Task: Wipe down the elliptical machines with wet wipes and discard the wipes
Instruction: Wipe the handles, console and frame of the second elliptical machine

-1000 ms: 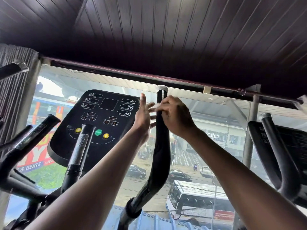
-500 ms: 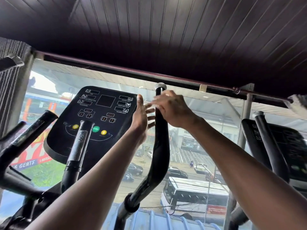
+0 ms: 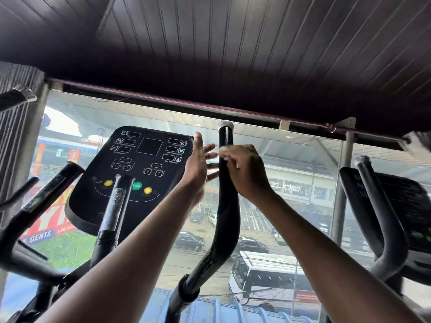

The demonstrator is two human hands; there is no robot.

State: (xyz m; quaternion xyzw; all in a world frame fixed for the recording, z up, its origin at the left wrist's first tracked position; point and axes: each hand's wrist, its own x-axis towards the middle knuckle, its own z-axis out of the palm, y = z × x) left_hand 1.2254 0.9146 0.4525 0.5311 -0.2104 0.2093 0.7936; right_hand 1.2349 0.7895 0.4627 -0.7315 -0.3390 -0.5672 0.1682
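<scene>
Two elliptical machines fill most of our view: the one in front of us, with its dark console [image 3: 130,173] and curved black handlebar [image 3: 227,206], and a second machine [image 3: 396,217] off to our right, set against a wide window [image 3: 291,206] over a street. We take the handlebar as the part under work. It rises from a joint low in the frame, bends, and ends in a pale cap above our hands. It looks rigid and glossy (likely slick once damp), so we judge that it will not give under pressure and that a wipe wrapped right around the shaft and drawn along it would serve best.

Our left hand [image 3: 198,164] is just left of the bar, palm turned toward it, fingers straight and spread, holding nothing that we can see. Our right hand [image 3: 245,173] is curled against the upper shaft, fingers bent toward a small pale patch [image 3: 224,153] at the bar; it may be a wipe, thin, soft and light, but blur keeps us from saying so, or whether the fingers pinch it. A wet wipe would tear or bunch easily, so we would keep it flat under the fingers.
</scene>
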